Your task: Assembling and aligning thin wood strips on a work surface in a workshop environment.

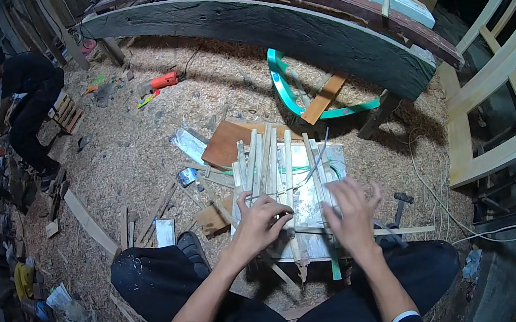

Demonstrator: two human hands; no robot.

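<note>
Several thin wooden strips (266,159) lie side by side, pointing away from me, across a low whitish board (310,207) between my knees. My left hand (260,221) is closed over the strips on the left, thumb and fingers bent together at one strip (288,166). What sits between those fingertips is too small to make out. My right hand (352,213) hovers by the right side of the board with its fingers apart, slightly blurred, holding nothing visible. A thin grey strand (320,157) and green string cross the strips.
A hammer (403,203) stands right of my knee. Ahead are a red power tool (164,80), a green curved piece (283,85) and a long dark beam (248,22). A wooden frame (508,64) leans at right. Another person (29,97) bends over at far left. Shavings cover the floor.
</note>
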